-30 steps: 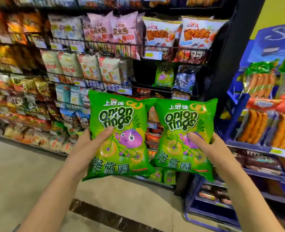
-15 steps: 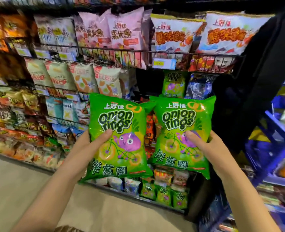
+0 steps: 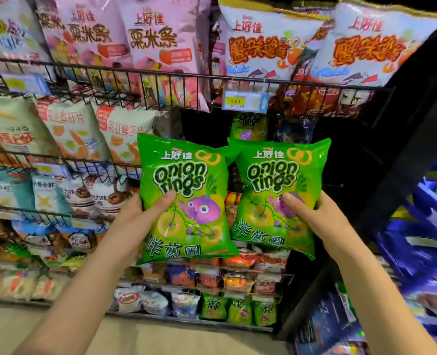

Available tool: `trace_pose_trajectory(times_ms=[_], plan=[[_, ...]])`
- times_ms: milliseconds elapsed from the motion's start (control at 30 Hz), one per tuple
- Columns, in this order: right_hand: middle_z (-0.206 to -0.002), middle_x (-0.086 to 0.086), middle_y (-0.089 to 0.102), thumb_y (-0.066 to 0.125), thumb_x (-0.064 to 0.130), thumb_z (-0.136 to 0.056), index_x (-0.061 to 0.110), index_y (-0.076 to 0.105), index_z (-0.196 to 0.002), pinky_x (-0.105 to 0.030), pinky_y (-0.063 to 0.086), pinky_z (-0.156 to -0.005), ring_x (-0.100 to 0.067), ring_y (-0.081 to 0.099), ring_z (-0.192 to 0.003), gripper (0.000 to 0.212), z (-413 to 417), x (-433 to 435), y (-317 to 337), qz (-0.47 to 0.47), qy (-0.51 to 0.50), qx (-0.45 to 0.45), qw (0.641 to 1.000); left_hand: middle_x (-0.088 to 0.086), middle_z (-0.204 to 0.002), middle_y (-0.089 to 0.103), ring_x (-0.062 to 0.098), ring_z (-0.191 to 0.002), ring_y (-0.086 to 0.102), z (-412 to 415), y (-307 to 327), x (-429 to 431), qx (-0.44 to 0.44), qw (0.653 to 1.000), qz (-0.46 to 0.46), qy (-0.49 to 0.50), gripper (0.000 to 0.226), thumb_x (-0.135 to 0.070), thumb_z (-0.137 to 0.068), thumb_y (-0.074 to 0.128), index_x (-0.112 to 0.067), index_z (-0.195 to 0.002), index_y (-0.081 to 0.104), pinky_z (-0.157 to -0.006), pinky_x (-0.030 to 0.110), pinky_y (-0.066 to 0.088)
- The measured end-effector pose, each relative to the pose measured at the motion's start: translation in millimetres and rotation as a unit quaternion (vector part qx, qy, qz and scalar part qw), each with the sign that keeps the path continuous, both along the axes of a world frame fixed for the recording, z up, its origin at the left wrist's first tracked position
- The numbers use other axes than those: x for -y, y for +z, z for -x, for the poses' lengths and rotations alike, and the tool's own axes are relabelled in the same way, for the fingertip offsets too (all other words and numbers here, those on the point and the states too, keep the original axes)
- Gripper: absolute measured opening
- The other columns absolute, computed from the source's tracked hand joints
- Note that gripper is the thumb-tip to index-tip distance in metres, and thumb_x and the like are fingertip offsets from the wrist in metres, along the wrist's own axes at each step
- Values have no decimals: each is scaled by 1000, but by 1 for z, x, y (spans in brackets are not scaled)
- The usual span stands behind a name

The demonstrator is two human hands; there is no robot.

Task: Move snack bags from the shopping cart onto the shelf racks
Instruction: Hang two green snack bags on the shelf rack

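I hold two green onion rings bags upright, side by side, in front of the wire shelf racks. My left hand (image 3: 138, 216) grips the left bag (image 3: 186, 175) at its left edge, thumb on the front. My right hand (image 3: 312, 216) grips the right bag (image 3: 276, 175) at its right edge, thumb on the front. The right bag's top left corner overlaps the left bag's top right corner. Behind and just above them, one more onion rings bag (image 3: 249, 125) stands on a dark rack tier. The shopping cart is out of view.
The wire rack rail (image 3: 176, 78) above carries pink bags (image 3: 150, 39), white and orange bags (image 3: 263, 44) and a price tag (image 3: 245, 101). Shrimp chip bags (image 3: 76, 129) fill the left tier. Small onion rings packs (image 3: 239, 310) sit on the bottom tier. A blue shelf unit (image 3: 417, 242) stands at right.
The view has closed in on the racks, which now loom larger. Both bags have risen toward the dark tier holding the onion rings bag. My grips are unchanged.
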State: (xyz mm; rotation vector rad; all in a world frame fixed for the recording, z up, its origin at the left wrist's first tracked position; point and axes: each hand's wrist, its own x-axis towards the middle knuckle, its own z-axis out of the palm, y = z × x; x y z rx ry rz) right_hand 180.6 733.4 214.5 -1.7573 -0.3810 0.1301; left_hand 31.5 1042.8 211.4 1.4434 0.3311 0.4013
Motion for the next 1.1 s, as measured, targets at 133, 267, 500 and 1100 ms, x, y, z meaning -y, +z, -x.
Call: trace_pose_trajectory(times_ms=[133, 267, 500, 1100], plan=[[-107, 5, 78, 81, 76, -60, 37, 70, -111, -47, 62, -84, -18, 76, -96, 65, -8, -20, -3, 0, -44, 1, 999, 2, -110, 79, 20, -96, 77, -28, 2, -27, 1, 1000, 4, -27, 72, -56, -63, 85, -22, -122, 65, -74, 33, 64], [-108, 9, 77, 80, 78, -60, 33, 68, -117, -49, 58, -94, -15, 74, -100, 74, -18, -34, -3, 8, -68, 4, 998, 0, -110, 79, 23, -101, 76, -50, 3, -45, -8, 998, -10, -59, 51, -47, -76, 76, -22, -120, 66, -86, 40, 61], [-112, 9, 77, 82, 74, -61, 33, 68, -120, -54, 51, -104, -16, 72, -107, 73, -46, -48, 2, -27, -63, -2, 998, 1, -115, 78, 21, -104, 76, -69, -2, -55, -4, 997, -26, -70, 90, -74, -44, 89, -26, -118, 70, -85, 40, 62], [-106, -8, 78, 73, 47, -81, 22, 71, -109, -46, 62, -85, -30, 75, -99, 37, -117, -51, -3, 2, 59, 13, 998, -3, -116, 78, 17, -102, 76, -99, -19, -40, 27, 999, 8, -27, 49, -46, -77, 70, -26, -122, 69, -81, 36, 62]])
